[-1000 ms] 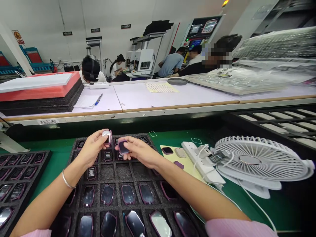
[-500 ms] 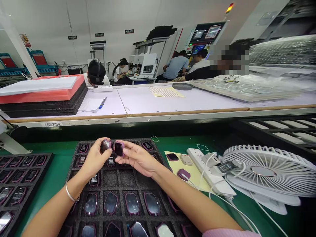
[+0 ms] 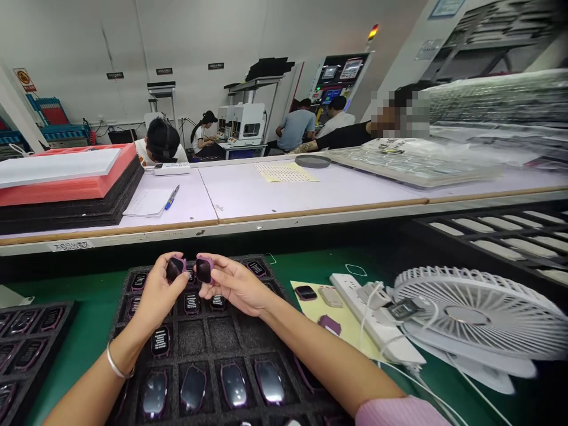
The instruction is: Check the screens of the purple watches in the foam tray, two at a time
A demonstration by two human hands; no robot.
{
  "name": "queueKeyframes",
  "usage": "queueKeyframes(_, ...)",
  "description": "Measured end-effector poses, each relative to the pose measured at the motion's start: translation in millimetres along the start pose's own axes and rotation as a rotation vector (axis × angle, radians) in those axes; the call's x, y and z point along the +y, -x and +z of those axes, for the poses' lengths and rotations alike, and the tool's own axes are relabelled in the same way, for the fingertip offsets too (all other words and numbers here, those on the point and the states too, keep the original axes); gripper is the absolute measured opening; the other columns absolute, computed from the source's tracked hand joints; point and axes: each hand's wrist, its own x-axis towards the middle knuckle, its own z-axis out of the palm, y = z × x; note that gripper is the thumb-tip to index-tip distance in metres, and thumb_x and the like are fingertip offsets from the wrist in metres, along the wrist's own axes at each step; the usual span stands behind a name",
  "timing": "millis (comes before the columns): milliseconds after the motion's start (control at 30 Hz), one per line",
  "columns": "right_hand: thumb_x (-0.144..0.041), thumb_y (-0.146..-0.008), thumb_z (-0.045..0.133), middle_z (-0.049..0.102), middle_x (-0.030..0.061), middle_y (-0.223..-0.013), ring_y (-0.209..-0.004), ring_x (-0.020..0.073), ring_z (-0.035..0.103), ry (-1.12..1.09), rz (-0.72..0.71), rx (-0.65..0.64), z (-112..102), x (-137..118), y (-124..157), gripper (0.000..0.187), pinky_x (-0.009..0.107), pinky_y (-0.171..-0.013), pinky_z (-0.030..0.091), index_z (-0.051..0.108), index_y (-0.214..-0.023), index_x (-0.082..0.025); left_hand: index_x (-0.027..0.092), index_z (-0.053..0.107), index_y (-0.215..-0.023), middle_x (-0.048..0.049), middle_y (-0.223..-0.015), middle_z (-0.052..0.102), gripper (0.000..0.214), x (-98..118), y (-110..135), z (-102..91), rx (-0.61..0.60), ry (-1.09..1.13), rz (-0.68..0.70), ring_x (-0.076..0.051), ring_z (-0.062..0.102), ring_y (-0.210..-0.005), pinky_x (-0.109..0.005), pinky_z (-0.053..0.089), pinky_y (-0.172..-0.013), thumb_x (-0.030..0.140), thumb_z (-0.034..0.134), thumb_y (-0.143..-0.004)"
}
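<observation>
My left hand pinches a purple-framed smartwatch body with a dark screen. Close beside it, my right hand grips a second purple smartwatch body, its dark face turned toward me. Both are held above the far part of a black foam tray. Purple watch bodies sit in many of the tray's pockets; some, such as one watch at the left, show lines of white text. Nearer me, a row of watches has dark, shiny faces, among them one watch. My forearms cover parts of the tray.
Another watch tray lies at the left. To the right are a yellow sheet with watch parts, a white power strip with cables, and a white fan. A raised white shelf runs across, with people beyond.
The watch in my left hand has turned, so its dark screen now faces me instead of a shiny side. My view has shifted slightly; both hands stay close together.
</observation>
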Motion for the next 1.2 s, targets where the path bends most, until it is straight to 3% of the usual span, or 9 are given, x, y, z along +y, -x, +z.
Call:
queueKeyframes(133,-0.033,-0.082,0.08,0.072,0.0028,-0.094,-0.08,0.0152,0.073,-0.012,0.018,0.023,-6.9,-0.2,-5.8,0.051,0.033,-0.08,0.057,0.061,-0.128,-0.021,0.018,0.057,-0.112,-0.0048,-0.099,0.065,0.042,-5.3,-7.6,3.6,0.023,-0.002,0.003,-0.019,0.062,-0.091,-0.034,0.049,-0.084,0.033,0.066,-0.074)
queueKeyframes(367,-0.031,-0.079,0.083,0.071,0.0016,-0.096,-0.076,0.0147,0.073,-0.024,0.005,0.029,0.7,1.0,1.1,0.047,0.032,-0.077,0.058,0.066,-0.122,-0.022,0.019,0.057,-0.106,-0.0035,-0.096,0.066,0.034,-2.5,2.0,8.3,-0.006,-0.028,0.067,-0.018,0.064,-0.091,-0.033,0.05,-0.084,0.026,0.062,-0.073)
queueKeyframes(500,-0.031,-0.079,0.082,0.071,0.002,-0.096,-0.076,0.0152,0.072,0.007,-0.008,-0.009,15.1,-10.7,5.6,0.049,0.034,-0.077,0.058,0.064,-0.123,-0.022,0.02,0.057,-0.107,-0.0028,-0.096,0.068,0.034,15.2,8.7,6.6,-0.019,-0.061,0.112,-0.018,0.065,-0.089,-0.032,0.05,-0.084,0.023,0.059,-0.073)
queueKeyframes(667,-0.034,-0.078,0.082,0.071,0.0014,-0.088,-0.074,0.0158,0.071,0.06,-0.068,-0.087,43.6,-37.9,10.4,0.053,0.031,-0.072,0.056,0.061,-0.125,-0.02,0.019,0.057,-0.11,-0.0029,-0.096,0.066,0.037,53.5,16.9,-2.1,0.029,-0.035,0.213,-0.017,0.064,-0.088,-0.031,0.049,-0.082,0.025,0.062,-0.074)
queueKeyframes(800,-0.035,-0.075,0.085,0.071,0.0016,-0.096,-0.069,0.014,0.069,0.034,-0.131,-0.093,62.9,-47.7,17.7,0.053,0.029,-0.068,0.055,0.064,-0.121,-0.023,0.019,0.058,-0.11,-0.0026,-0.096,0.065,0.036,74.2,32.3,-8.1,0.047,-0.002,0.26,-0.017,0.062,-0.087,-0.03,0.049,-0.081,0.025,0.063,-0.075)
queueKeyframes(967,-0.04,-0.073,0.085,0.071,0.0059,-0.11,-0.067,0.0131,0.065,0.016,-0.092,-0.062,60.0,-28.8,31.4,0.058,0.031,-0.067,0.054,0.063,-0.124,-0.024,0.02,0.059,-0.11,-0.0022,-0.091,0.063,0.038,59.9,55.3,-8.7,0.099,-0.035,0.145,-0.016,0.059,-0.079,-0.029,0.047,-0.072,0.029,0.064,-0.074)
queueKeyframes(1200,-0.043,-0.072,0.086,0.07,0.0064,-0.109,-0.066,0.0127,0.065,-0.003,0.011,-0.064,36.9,-3.7,39.9,0.061,0.031,-0.067,0.051,0.062,-0.124,-0.023,0.019,0.058,-0.114,-0.0028,-0.093,0.063,0.043,40.0,63.0,-2.6,0.105,0.022,0.088,-0.017,0.061,-0.084,-0.03,0.048,-0.077,0.03,0.063,-0.073)
